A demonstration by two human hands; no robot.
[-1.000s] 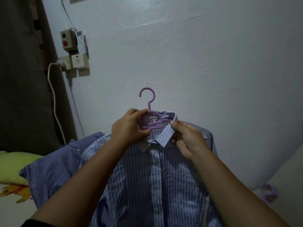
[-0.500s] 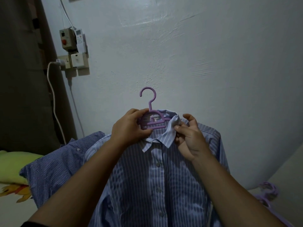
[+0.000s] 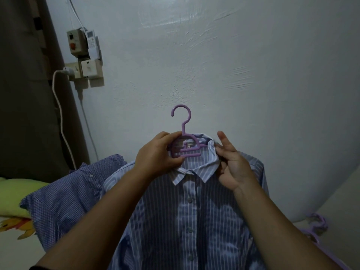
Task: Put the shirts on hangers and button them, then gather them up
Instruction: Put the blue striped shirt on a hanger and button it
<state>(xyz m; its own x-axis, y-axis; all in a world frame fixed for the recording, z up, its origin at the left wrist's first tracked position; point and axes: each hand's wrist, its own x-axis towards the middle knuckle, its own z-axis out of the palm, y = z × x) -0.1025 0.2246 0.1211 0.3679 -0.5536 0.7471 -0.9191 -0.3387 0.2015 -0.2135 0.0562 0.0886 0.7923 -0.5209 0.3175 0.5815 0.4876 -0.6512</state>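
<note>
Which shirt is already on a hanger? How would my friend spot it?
Look below the pale wall, in the middle, where both hands meet. It is the striped shirt on the purple hanger. The checked shirt to its left shows no hanger.

striped shirt point(image 3: 187, 221) buttoned, upright on purple hanger point(image 3: 184, 147)

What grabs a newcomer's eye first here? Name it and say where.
Dead centre, a purple hanger sits inside the collar of a blue striped shirt, its hook standing up against the pale wall. The left hand grips the hanger while the right hand works the collar's right side. A checked blue shirt lies behind at left.
</note>
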